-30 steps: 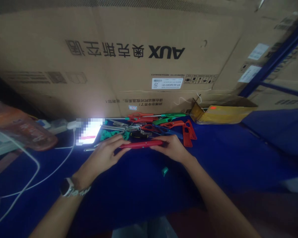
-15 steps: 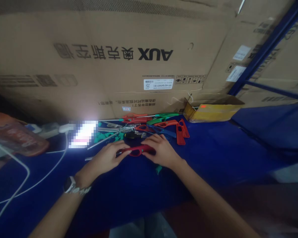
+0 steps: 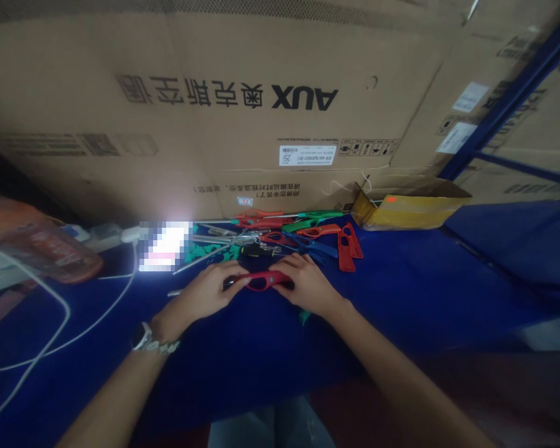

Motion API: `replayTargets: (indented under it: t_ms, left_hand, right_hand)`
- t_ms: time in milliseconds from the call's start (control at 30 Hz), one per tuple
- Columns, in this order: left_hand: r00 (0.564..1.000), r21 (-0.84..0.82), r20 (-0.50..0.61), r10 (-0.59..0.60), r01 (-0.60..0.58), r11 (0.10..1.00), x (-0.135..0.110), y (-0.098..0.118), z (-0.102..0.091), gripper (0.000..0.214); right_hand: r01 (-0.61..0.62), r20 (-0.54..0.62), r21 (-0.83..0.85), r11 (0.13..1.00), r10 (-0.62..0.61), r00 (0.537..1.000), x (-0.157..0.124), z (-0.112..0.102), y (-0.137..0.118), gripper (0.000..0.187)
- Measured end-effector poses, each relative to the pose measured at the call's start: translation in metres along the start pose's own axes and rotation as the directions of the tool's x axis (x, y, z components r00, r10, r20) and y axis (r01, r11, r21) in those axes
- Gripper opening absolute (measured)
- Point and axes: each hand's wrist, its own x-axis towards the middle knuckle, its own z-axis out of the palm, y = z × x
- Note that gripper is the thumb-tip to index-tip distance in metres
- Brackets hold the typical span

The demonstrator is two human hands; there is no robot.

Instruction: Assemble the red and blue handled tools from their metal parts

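A red long-necked lighter [image 3: 277, 277] lies crosswise between my hands, just above the blue table surface. My left hand [image 3: 214, 289] is closed on its left end, where the metal tube [image 3: 173, 293] pokes out past the hand. My right hand [image 3: 308, 285] grips the right end of the red handle, with fingers on top and thumb below. A small green spot shows on the handle near its finger loop. Beyond my fingers lies a pile of lighter parts: red handle shells [image 3: 346, 249], a blue handle [image 3: 320, 247], metal tubes [image 3: 205, 258] and small green pieces [image 3: 200, 252].
A yellow open box [image 3: 415, 211] stands at the back right against large cardboard [image 3: 214, 149]. On the left are a lit, pixelated screen [image 3: 163, 247], white cables [image 3: 88, 333] and an orange-labelled bottle [image 3: 42, 239]. A green scrap [image 3: 304, 317] lies by my right wrist.
The whole view has shifted slightly, so the scene sits a little further right. Both hands keep the same hold on the red lighter, with hardly any movement.
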Motion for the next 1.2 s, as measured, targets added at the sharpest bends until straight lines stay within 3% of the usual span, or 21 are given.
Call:
replayTargets:
  t_ms: [267,433,600,1000,1200]
  left_hand:
    - [1.0,0.094,0.019,0.018,-0.02,0.995,0.0,0.004,0.004,0.031]
    - [1.0,0.102,0.009,0.007,-0.008,0.995,-0.005,0.006,0.006,0.053]
    - [0.999,0.055,-0.015,0.037,-0.036,0.998,-0.005,0.003,0.007,0.027]
    - [0.999,-0.025,0.019,0.035,-0.035,0.999,-0.005,-0.007,0.008,0.019]
    - [1.0,0.007,0.016,0.027,-0.028,1.0,-0.005,-0.005,0.006,0.015]
  right_hand:
    - [0.061,-0.027,0.199,0.978,-0.057,0.998,0.001,0.006,0.019,0.028]
    - [0.046,-0.039,0.287,0.957,-0.036,0.999,0.001,0.009,0.022,0.026]
    - [0.036,-0.041,0.307,0.951,-0.024,0.999,0.0,0.01,0.02,0.027]
    - [0.01,-0.002,0.248,0.969,-0.009,1.0,0.0,0.013,0.023,0.039]
    - [0.068,-0.01,0.294,0.954,-0.068,0.998,-0.002,0.015,0.018,0.033]
